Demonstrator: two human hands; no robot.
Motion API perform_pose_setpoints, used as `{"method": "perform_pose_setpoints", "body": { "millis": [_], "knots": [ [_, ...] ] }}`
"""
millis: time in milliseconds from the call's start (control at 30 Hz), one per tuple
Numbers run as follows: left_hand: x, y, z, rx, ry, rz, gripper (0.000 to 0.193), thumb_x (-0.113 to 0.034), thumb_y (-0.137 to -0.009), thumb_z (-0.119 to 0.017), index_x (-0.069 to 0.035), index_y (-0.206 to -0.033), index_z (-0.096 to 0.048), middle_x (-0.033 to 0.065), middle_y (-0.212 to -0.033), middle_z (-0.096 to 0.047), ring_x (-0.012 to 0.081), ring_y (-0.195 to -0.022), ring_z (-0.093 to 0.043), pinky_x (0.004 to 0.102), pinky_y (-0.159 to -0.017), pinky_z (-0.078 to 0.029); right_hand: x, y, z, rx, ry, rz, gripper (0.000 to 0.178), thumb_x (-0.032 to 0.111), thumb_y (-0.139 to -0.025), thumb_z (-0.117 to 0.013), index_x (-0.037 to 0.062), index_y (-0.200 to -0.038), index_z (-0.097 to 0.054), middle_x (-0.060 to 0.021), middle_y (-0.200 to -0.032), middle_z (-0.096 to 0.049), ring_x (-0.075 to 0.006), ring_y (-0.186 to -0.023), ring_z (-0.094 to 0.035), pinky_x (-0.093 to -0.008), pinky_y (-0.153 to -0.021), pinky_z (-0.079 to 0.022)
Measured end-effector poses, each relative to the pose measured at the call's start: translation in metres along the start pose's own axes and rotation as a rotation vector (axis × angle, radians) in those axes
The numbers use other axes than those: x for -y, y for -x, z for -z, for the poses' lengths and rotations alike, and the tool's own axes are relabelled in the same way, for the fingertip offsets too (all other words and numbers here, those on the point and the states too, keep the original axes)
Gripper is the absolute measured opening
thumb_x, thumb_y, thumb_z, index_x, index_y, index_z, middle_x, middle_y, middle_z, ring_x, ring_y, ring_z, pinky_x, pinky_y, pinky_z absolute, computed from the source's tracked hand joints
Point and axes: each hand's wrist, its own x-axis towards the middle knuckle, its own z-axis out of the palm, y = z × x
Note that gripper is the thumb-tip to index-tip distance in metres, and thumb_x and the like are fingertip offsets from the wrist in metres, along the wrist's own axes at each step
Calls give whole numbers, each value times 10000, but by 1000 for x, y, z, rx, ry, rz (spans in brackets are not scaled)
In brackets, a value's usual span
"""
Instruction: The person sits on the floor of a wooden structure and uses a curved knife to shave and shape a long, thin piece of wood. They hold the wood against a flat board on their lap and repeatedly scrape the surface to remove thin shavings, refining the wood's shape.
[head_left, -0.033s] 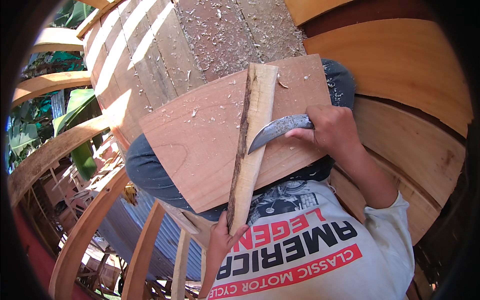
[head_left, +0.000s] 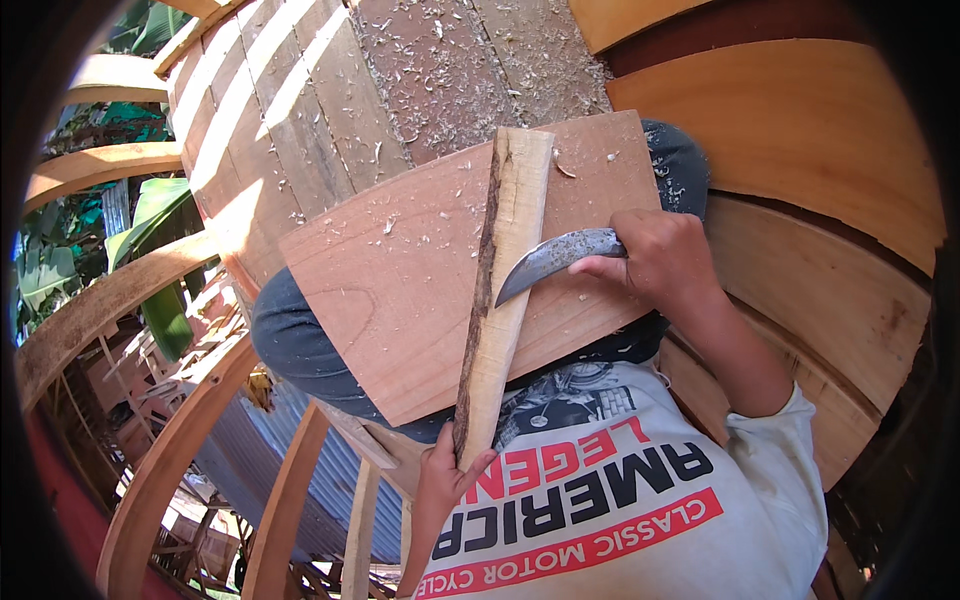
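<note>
A long stick of pale wood (head_left: pixel 519 220), with dark bark along its left edge, slants across a flat plywood board (head_left: pixel 370 300) on my lap. My left hand (head_left: pixel 446 476) is closed round the stick's near end, close to my shirt. In my right hand (head_left: pixel 662 258) is a knife (head_left: pixel 562 259) with a curved, spotted grey blade; its handle is hidden in my fist, and the thumb lies along the blade's lower edge. The blade crosses the middle of the stick, its tip pointing left toward the bark.
Wood shavings (head_left: pixel 450 70) litter the plank floor beyond the board. Curved wooden slats (head_left: pixel 110 280) form a railing on the left, with plants and corrugated metal sheet (head_left: pixel 340 470) past it. A wall of wooden boards (head_left: pixel 780 120) rises close on my right.
</note>
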Motion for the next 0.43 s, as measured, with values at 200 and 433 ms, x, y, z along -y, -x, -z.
{"method": "perform_pose_setpoints", "body": {
  "millis": [200,433],
  "knots": [
    [-3,3,-3,-8,53,30,453,-302,-840,-739,28,-1055,-513,212,-743,-635,352,-727,-695,341,-592,-498,-10,-8,3,13,24,-245,658,649,-812,-585,18,-625,-597,-165,-584,-597,-338,-575,-636,-408,-528,-507],
    [4,9,-3,-6,66,13,453,-323,-829,-746,11,-1039,-523,210,-748,-625,355,-720,-687,349,-593,-492,-33,3,40,-37,4,-375,669,642,-888,-500,6,-827,-701,-242,-705,-630,-431,-721,-643,-465,-631,-508]
  ]
}}
